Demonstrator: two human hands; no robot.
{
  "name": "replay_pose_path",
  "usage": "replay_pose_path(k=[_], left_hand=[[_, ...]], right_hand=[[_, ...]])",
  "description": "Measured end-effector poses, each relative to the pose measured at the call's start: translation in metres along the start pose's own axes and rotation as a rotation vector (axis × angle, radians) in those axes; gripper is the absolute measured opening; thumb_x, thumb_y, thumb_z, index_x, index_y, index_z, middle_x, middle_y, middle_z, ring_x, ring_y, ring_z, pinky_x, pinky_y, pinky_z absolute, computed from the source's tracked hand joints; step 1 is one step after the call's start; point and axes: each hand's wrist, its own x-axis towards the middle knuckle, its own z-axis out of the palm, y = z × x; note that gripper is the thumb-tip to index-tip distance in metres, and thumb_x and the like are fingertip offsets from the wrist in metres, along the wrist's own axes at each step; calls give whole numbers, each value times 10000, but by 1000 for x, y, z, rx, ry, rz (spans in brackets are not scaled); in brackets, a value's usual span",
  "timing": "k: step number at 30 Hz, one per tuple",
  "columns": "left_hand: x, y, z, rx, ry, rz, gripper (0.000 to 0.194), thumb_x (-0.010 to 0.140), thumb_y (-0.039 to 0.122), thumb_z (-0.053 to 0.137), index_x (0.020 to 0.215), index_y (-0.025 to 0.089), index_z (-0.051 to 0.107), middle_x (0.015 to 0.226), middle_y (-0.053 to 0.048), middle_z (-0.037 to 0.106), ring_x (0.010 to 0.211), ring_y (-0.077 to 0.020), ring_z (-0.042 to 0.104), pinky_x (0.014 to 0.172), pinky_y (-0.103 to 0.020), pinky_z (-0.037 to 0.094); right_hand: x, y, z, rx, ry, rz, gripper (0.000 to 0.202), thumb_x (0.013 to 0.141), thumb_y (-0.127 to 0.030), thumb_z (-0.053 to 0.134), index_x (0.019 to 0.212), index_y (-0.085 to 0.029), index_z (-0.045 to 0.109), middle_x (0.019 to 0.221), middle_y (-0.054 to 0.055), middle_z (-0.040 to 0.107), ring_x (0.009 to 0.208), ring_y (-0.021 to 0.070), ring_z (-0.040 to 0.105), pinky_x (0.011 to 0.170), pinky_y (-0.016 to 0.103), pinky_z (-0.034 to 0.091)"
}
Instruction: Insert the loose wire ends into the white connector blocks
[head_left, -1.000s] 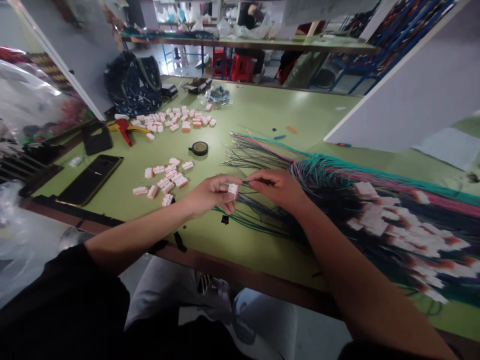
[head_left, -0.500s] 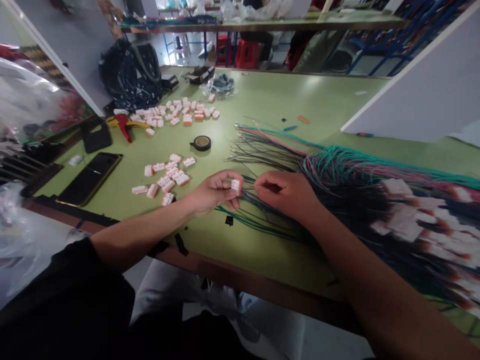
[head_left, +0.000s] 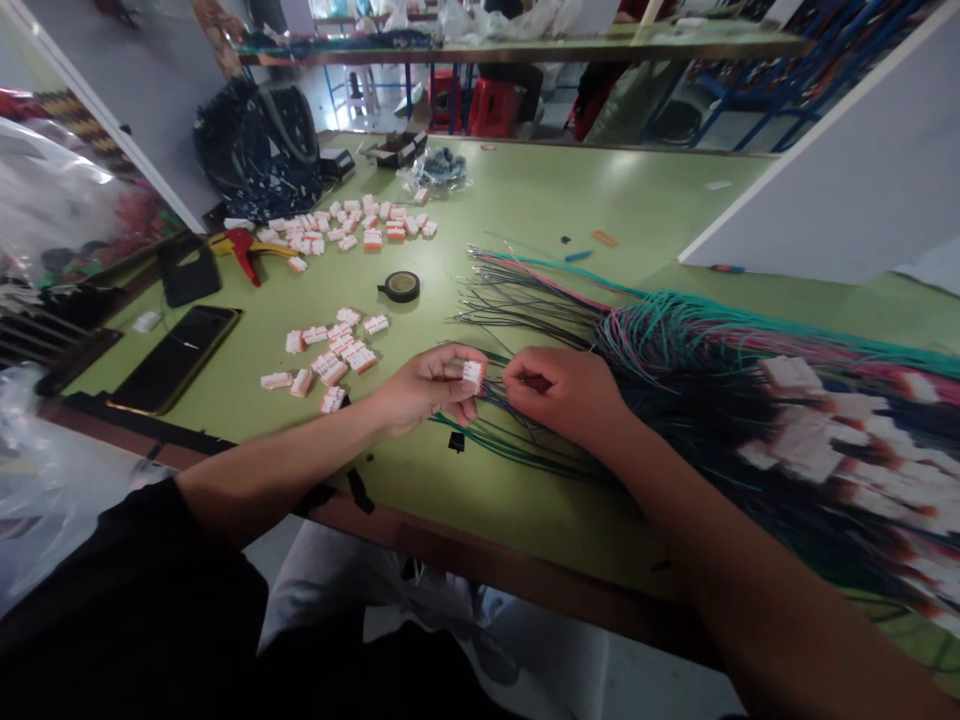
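The left hand's (head_left: 439,385) fingers pinch a white-and-orange connector (head_left: 474,374) at their tips; the right hand's (head_left: 566,392) fingers, just beside it, are curled, and whether they grip anything I cannot tell. The small connector could slip if that light pinch loosens. Loose, crossing wires (head_left: 645,332) beyond the right fingers could snag. The left fingers cover part of the connector; blur softens the connector heap (head_left: 799,440) right of both hands.

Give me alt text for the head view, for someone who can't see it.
A person's left hand holds a white-and-orange connector beside their pinched right hand above a green table. Other connectors and a roll of tape lie to the left, bunched wires to the right.
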Motion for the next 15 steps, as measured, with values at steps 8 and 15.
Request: replay_pose_path(k=[8, 15], left_hand=[[-1, 1, 1, 105, 7, 44, 369, 688, 211, 698, 987, 138, 494, 614, 47, 615, 514, -92, 616, 504, -197, 496], [-1, -2, 0, 115, 13, 25, 365, 690, 213, 691, 994, 128, 510, 633, 36, 618, 519, -100, 620, 506, -209, 495]], right_hand=[[0, 2, 4, 32, 16, -26, 144, 664, -251, 477, 552, -180, 533, 497, -24, 525, 469, 83, 410, 503, 232, 234], [0, 2, 9, 30, -10, -28, 128, 661, -243, 478, 562, -181, 532, 487, -34, 509, 463, 79, 396, 499, 224, 224]])
